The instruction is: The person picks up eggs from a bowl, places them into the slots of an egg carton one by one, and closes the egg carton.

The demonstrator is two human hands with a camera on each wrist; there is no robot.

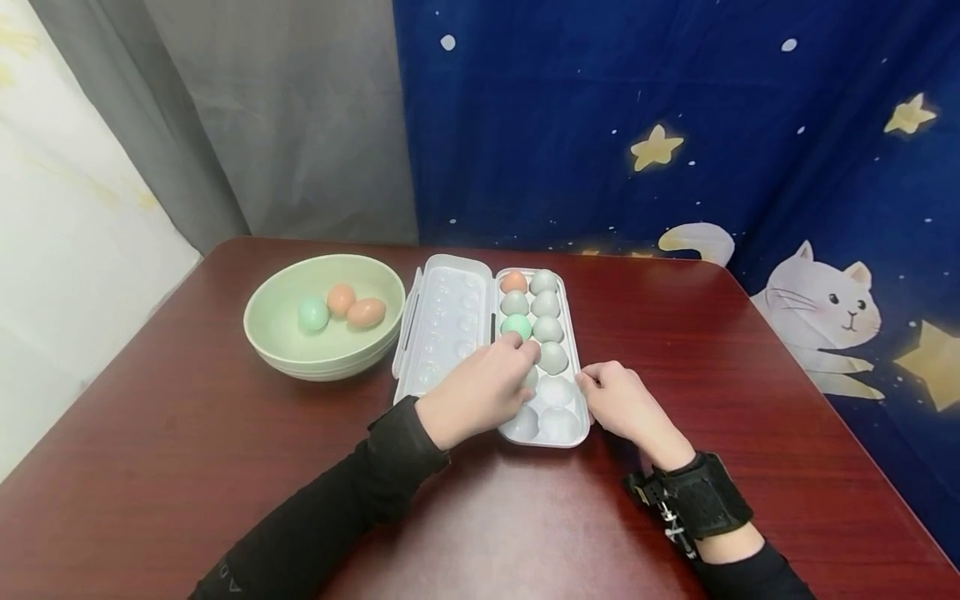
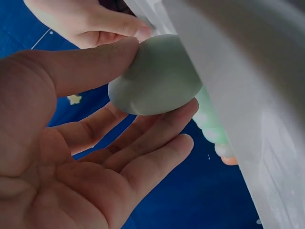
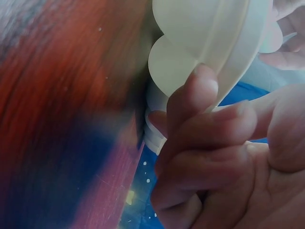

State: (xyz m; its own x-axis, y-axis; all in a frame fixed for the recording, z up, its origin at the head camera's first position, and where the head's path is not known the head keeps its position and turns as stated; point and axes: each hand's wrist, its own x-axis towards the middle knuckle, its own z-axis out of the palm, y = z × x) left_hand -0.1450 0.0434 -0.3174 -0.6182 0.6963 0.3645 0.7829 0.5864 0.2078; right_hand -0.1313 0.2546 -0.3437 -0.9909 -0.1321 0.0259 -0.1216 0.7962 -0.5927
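My left hand point(image 1: 480, 390) pinches a pale grey-green egg point(image 2: 155, 78) between thumb and fingers, over the near half of an open white egg carton point(image 1: 558, 425). In the head view that hand covers most of this egg. Several pale eggs, a mint-green egg point(image 1: 516, 326) and an orange egg point(image 1: 514, 283) sit in the carton's farther cups. With thumb and curled fingers, my right hand point(image 1: 624, 404) grips the carton's right rim near its front end. The right wrist view shows the rounded undersides of the cups point(image 3: 174, 64) beside those fingers.
The carton's clear lid point(image 1: 450, 312) lies folded back to the left. Beyond it stands a light green bowl point(image 1: 322, 360) holding a mint egg point(image 1: 312, 314) and two orange eggs point(image 1: 366, 313). All rest on a dark red table point(image 1: 187, 467), with curtains behind.
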